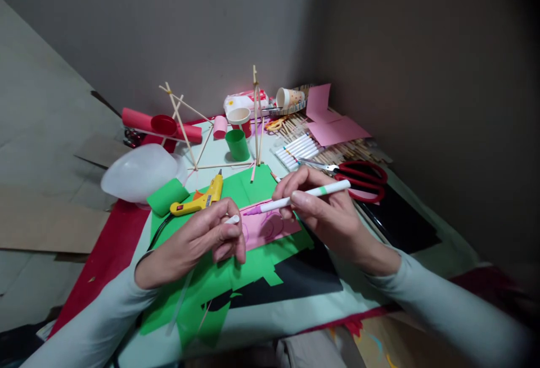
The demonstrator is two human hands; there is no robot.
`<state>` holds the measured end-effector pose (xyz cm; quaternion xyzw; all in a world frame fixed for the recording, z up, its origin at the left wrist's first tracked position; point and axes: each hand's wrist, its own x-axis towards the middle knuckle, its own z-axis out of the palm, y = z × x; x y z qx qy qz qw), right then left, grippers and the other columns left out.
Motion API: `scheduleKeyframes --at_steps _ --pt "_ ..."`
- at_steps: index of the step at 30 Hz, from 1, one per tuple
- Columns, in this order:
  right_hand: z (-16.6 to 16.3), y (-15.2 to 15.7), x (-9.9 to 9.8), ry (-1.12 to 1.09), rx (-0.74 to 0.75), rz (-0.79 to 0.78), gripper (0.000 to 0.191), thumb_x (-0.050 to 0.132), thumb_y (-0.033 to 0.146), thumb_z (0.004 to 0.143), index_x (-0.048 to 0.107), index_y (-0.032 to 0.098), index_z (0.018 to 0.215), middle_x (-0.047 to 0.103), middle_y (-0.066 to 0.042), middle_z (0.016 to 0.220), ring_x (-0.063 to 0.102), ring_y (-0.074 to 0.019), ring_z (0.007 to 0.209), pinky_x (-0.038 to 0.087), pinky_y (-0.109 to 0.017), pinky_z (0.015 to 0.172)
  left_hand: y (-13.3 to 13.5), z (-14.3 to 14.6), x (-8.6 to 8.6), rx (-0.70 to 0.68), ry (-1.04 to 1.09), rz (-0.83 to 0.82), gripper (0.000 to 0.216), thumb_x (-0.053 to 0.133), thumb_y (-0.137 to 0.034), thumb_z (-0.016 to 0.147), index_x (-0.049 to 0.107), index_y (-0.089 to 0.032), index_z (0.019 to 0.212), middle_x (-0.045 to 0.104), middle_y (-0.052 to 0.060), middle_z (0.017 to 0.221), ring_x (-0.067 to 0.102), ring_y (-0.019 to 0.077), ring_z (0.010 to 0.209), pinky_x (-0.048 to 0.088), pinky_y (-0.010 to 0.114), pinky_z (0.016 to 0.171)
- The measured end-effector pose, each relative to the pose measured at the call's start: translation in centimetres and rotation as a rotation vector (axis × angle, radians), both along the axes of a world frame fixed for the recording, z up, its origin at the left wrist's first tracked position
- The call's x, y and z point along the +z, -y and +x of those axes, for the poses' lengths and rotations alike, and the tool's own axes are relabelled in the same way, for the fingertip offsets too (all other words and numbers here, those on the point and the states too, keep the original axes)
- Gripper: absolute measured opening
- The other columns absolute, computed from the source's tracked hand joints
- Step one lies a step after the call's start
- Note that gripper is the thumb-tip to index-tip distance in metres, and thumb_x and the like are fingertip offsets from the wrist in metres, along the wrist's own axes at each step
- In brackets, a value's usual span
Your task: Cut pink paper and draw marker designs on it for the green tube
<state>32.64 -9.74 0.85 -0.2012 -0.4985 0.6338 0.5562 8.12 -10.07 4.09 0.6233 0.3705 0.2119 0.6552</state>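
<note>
My right hand point(323, 207) grips a white felt-tip pen point(314, 192) with a purple tip bared and pointing left. Between the fingers and thumb of my left hand point(211, 233) is a small white pen cap point(232, 220), close to the tip but apart from it. Under both hands lies a pink paper point(270, 226) with curved purple lines drawn on it. It rests on several green paper sheets point(253, 264), with black paper point(310, 278) showing beneath. Beyond my left hand a yellow glue gun point(198, 198) lies on the green paper.
Large red-handled scissors point(363, 179) and a pack of white markers point(297, 151) lie beyond my right hand. A stick frame point(256, 115) stands behind the green paper roll point(237, 145). At left sit a whitish balloon point(137, 175) and red paper tubes point(162, 125). A wall point(236, 25) rises behind.
</note>
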Motion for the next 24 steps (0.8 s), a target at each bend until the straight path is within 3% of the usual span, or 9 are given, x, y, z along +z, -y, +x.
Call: scheduleKeyframes --at_steps 5,10,13,18,24 --pt "-0.1 0.0 0.1 -0.010 -0.004 0.020 0.012 0.070 0.029 0.097 0.069 0.018 0.093 0.068 -0.001 0.094 0.064 -0.0088 0.073 0.050 -0.022 0.067 -0.1 0.1 0.3 0.082 -0.127 0.228 0.027 0.059 -0.037 0.101 0.067 -0.016 0.086 0.065 0.001 0.075 0.055 0.0096 0.061 0.044 0.022 0.057" --pt "-0.1 0.1 0.0 -0.010 -0.012 0.033 0.012 0.070 0.029 0.098 0.068 0.018 0.091 0.068 -0.001 0.092 0.063 -0.0097 0.071 0.049 -0.023 0.065 -0.3 0.3 0.5 0.126 -0.148 0.359 0.021 0.063 -0.025 0.096 0.074 -0.017 0.080 0.061 -0.001 0.075 0.057 0.0082 0.061 0.045 0.019 0.056" --pt "-0.1 0.1 0.1 -0.002 -0.033 0.014 0.013 0.071 0.030 0.097 0.068 0.018 0.091 0.067 -0.001 0.091 0.063 -0.0098 0.070 0.049 -0.023 0.064 -0.3 0.5 0.4 0.129 -0.166 0.338 0.018 0.064 -0.024 0.093 0.076 -0.016 0.083 0.062 -0.001 0.071 0.057 0.0078 0.059 0.046 0.017 0.055" --pt "0.0 0.2 0.1 0.009 -0.024 0.032 0.013 0.070 0.029 0.097 0.068 0.018 0.091 0.067 -0.002 0.092 0.062 -0.0102 0.071 0.050 -0.023 0.065 0.1 0.9 0.3 0.186 -0.109 0.161 0.015 0.064 -0.027 0.092 0.071 -0.013 0.091 0.065 -0.002 0.060 0.057 0.0092 0.046 0.049 0.019 0.046" --pt "-0.1 0.4 0.1 0.037 -0.012 0.036 0.014 0.070 0.030 0.098 0.067 0.018 0.092 0.067 -0.002 0.092 0.062 -0.0102 0.072 0.051 -0.022 0.063 0.2 1.2 0.4 0.186 -0.077 0.125 0.011 0.066 -0.025 0.090 0.069 -0.014 0.089 0.069 0.000 0.062 0.059 0.0090 0.044 0.051 0.019 0.045"
